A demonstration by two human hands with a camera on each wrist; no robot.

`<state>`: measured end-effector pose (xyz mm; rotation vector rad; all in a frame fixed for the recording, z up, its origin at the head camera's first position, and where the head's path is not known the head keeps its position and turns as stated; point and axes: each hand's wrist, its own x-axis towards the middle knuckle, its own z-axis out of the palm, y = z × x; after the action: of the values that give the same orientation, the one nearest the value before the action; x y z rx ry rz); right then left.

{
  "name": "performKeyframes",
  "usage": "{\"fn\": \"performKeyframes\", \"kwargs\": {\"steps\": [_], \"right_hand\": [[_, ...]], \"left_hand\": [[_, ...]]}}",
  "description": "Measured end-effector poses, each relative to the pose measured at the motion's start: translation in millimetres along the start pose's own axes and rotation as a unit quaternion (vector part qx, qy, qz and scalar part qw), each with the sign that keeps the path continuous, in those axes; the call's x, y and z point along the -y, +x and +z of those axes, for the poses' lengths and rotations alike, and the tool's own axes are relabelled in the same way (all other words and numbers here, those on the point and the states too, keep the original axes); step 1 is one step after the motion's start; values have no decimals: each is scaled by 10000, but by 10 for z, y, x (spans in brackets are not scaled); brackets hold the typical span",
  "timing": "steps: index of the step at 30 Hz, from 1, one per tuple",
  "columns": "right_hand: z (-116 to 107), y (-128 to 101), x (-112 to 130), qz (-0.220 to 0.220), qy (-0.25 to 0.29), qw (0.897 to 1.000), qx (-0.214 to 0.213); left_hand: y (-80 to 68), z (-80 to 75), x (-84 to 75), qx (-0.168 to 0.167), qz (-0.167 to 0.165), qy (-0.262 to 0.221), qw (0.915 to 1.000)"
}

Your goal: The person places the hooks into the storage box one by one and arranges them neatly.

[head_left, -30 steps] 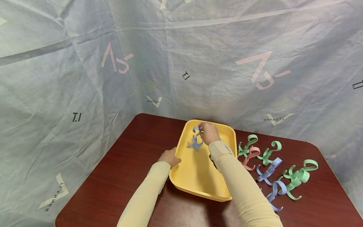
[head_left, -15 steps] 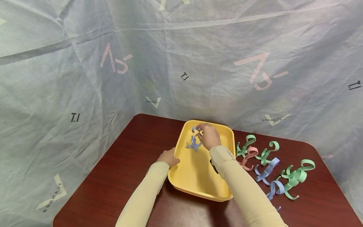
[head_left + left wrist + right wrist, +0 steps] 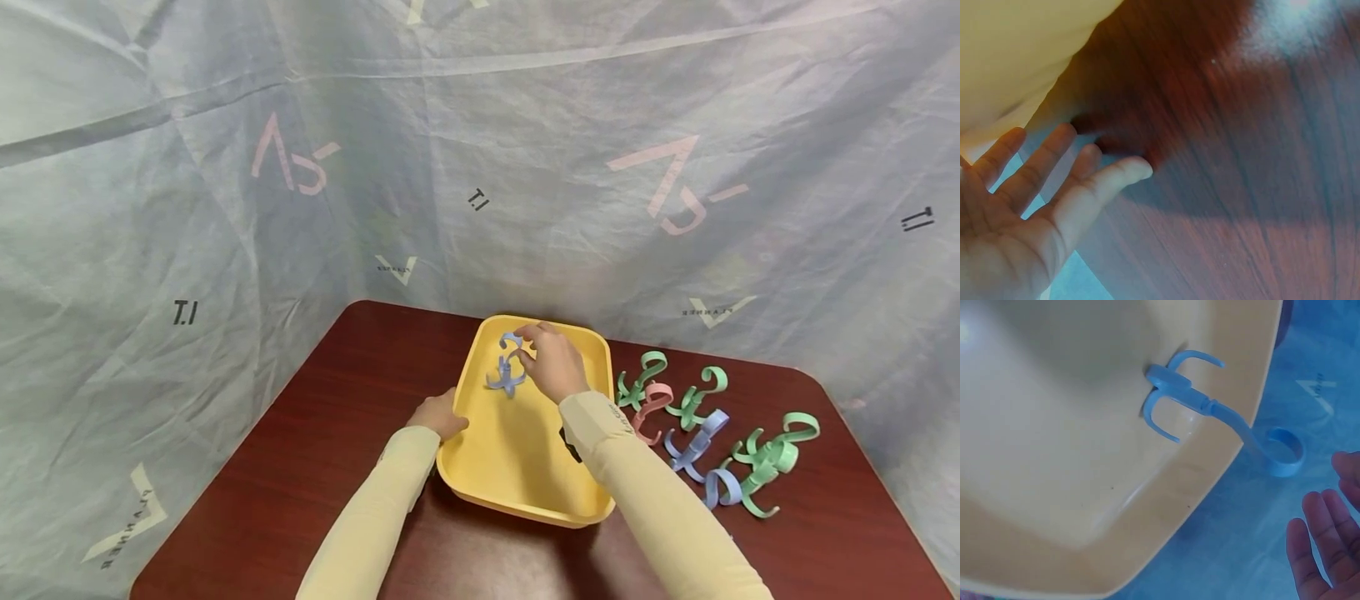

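Note:
A blue plastic hook [image 3: 506, 379] with a curled top and several curved prongs stands in the far left part of the yellow tray [image 3: 517, 458]. Just right of it hovers my right hand [image 3: 553, 362], its fingers spread. The right wrist view shows a gap between the right hand [image 3: 1329, 540] and the curl of the blue hook [image 3: 1200, 403]. At the tray's left side is my left hand [image 3: 438, 415], thumb near the rim. Seen from the left wrist, the left hand [image 3: 1041, 212] has straight fingers beside the tray wall; I cannot tell how firmly it touches.
Right of the tray stand more hooks on the dark red table [image 3: 300, 433]: green hooks [image 3: 772, 462], a pink hook [image 3: 651, 412] and blue hooks [image 3: 697, 446]. My right sleeve partly covers the nearest ones. A grey printed cloth [image 3: 525, 167] hangs behind the table.
My right fingers have come off the blue hook's curl and spread apart, moving slightly right of it. The hook stays standing in the tray. The head view has shifted a little; my left hand stays by the tray.

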<state>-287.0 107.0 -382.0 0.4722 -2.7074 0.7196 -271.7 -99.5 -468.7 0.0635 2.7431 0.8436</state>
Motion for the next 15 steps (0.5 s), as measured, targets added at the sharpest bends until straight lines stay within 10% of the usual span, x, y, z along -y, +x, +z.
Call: {"fn": "performKeyframes", "kwargs": {"steps": [15], "right_hand": [[-390, -212, -12, -7, 63, 9994, -350]], "left_hand": [[41, 12, 41, 100, 16, -67, 9999]]}}
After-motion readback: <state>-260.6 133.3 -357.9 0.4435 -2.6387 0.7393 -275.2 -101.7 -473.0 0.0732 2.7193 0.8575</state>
